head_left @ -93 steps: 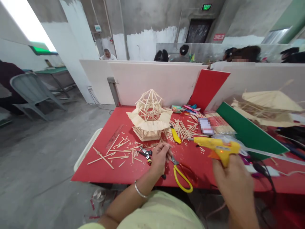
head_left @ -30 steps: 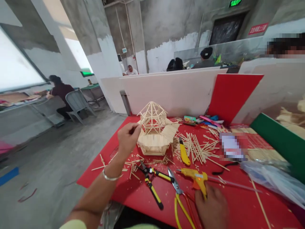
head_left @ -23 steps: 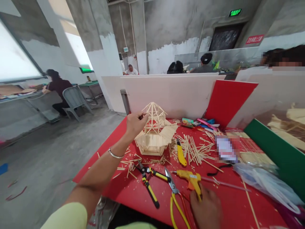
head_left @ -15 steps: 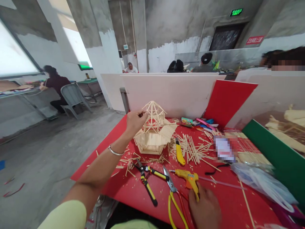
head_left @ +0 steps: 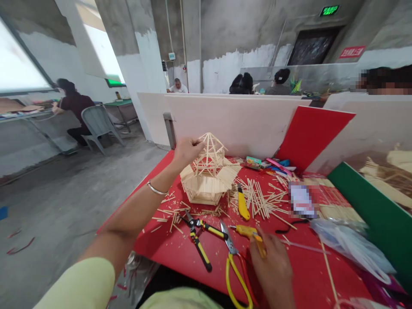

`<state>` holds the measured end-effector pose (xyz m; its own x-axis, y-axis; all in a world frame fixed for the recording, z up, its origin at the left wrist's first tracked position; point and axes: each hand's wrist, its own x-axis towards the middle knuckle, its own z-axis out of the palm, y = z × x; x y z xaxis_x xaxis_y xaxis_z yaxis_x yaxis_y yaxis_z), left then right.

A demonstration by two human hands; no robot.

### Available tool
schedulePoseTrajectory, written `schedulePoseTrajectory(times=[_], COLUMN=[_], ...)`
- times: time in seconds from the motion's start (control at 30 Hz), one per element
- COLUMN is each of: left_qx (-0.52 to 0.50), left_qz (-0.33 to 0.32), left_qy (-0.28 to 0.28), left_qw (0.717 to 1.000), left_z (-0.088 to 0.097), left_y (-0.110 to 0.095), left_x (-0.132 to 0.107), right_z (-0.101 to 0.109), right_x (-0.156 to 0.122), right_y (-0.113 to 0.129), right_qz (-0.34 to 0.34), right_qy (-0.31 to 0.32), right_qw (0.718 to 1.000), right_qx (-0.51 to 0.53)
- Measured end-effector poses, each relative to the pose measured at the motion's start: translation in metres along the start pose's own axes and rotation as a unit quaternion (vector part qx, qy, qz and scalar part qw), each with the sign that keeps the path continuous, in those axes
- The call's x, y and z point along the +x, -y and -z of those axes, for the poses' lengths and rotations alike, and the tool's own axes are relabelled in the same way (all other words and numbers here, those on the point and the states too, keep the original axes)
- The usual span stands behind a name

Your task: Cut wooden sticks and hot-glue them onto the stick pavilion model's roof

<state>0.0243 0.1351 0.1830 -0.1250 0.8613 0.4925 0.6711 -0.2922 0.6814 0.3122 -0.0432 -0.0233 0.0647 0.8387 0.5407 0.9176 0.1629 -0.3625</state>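
A small pavilion model (head_left: 206, 189) made of thin wooden sticks stands on the red tabletop, with an open pointed roof frame (head_left: 210, 148). My left hand (head_left: 188, 152) pinches at the left side of that roof frame; whether a separate stick is between its fingers I cannot tell. My right hand (head_left: 273, 264) is closed around the yellow glue gun (head_left: 246, 231), which lies on the table with its nozzle pointing left. Yellow-and-black pliers-like cutters (head_left: 199, 244) and scissors (head_left: 236, 274) with one yellow and one red handle lie between my hands.
Loose sticks (head_left: 257, 197) and a yellow utility knife (head_left: 243, 204) lie right of the model. Farther right are a clear plastic bag (head_left: 350, 244) and a green board (head_left: 373, 214). A white partition (head_left: 231, 122) stands behind; people sit beyond it and at the left.
My right hand has moved up and forward over the glue gun's handle, and the gun has turned slightly. My left hand stays at the roof frame. The view has shifted a little.
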Motion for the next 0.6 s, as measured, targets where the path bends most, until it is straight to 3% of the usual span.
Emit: schedulePoseTrajectory(times=[0.2,0.6], left_qx=[0.053,0.13], left_qz=[-0.001,-0.025], left_qy=[0.037,-0.006], left_qw=[0.998,0.991], left_z=[0.002,-0.007], left_y=[-0.013,-0.011], left_x=[0.007,0.011], right_z=[0.004,0.007], right_x=[0.013,0.008], right_y=[0.023,0.02], right_qz=[0.027,0.004], right_qy=[-0.011,0.025], right_qw=[0.998,0.997], right_qx=[0.062,0.072])
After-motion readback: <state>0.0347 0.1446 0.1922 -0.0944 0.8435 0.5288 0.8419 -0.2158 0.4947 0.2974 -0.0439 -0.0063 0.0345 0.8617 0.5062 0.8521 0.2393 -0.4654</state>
